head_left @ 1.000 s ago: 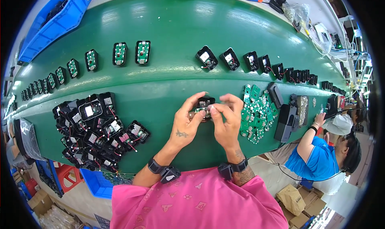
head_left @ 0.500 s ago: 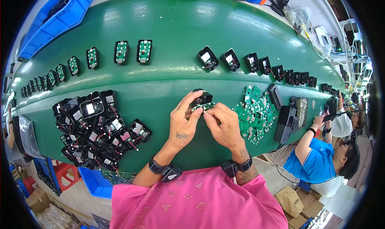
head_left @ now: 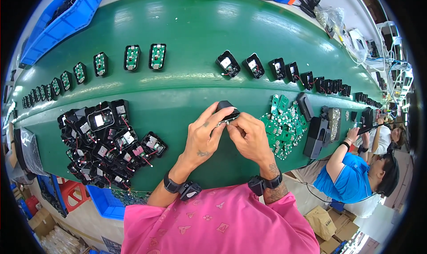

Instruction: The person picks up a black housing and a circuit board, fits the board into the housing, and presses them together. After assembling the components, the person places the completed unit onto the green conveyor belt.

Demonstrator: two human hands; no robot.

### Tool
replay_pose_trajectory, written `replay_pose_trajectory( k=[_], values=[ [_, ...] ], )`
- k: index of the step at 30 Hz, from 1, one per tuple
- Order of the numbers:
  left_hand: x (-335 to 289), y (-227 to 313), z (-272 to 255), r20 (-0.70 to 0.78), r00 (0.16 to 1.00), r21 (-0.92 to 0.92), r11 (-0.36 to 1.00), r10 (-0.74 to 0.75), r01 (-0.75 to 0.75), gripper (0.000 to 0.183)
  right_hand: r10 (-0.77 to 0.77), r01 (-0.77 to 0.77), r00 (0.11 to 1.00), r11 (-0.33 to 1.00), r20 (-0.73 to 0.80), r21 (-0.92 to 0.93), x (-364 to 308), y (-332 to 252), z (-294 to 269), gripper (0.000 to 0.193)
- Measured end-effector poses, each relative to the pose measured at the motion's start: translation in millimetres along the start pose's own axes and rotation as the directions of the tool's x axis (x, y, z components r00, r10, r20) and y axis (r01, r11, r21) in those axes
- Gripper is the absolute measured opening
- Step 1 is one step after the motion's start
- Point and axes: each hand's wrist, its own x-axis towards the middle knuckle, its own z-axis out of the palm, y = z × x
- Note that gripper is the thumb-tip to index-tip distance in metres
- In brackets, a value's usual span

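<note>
In front of my chest, a small black plastic case (head_left: 226, 105) is held tilted between both hands. My left hand (head_left: 202, 136) is closed around its left side, fingers over the top. My right hand (head_left: 249, 136) pinches at the lower right edge of the case, fingertips bent in. A sliver of a circuit board (head_left: 227, 120) shows at the case's lower edge, mostly hidden by fingers. To the right of my right hand lies a heap of green circuit boards (head_left: 282, 132). Left of my left hand is a pile of black cases (head_left: 100, 143) with red wires.
Across the green table (head_left: 191, 27) run a row of cases with boards (head_left: 157, 56) at left and a row of cases without visible boards (head_left: 228, 64) at right. A black device (head_left: 315, 137) stands right, near a person in blue (head_left: 344, 178). A blue crate (head_left: 66, 23) sits far left.
The case has tipped over in my hands, so its dark outer side faces up and less of the board shows. Cases in the far rows sit slightly farther left.
</note>
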Motion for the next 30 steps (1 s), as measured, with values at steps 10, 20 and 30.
replay_pose_trajectory(
  k=[10,20,30],
  values=[
    [-5.4,-5.6,8.8,-0.118,0.968,-0.164,0.966,-0.221,0.201,0.04,-0.095,0.082,0.987,0.991,-0.132,-0.102,2.1,1.9,19.4,0.01],
    [1.4,-4.7,-9.5,0.112,0.954,-0.413,0.86,-0.279,0.3,0.058,0.44,-0.349,0.889,0.832,-0.129,0.432,0.3,2.9,16.9,0.013],
    [-3.2,-5.3,-4.9,0.024,0.978,-0.113,0.971,-0.209,0.21,0.056,0.384,-0.323,0.923,0.801,-0.018,0.504,-4.5,-2.4,13.6,0.022]
  ],
)
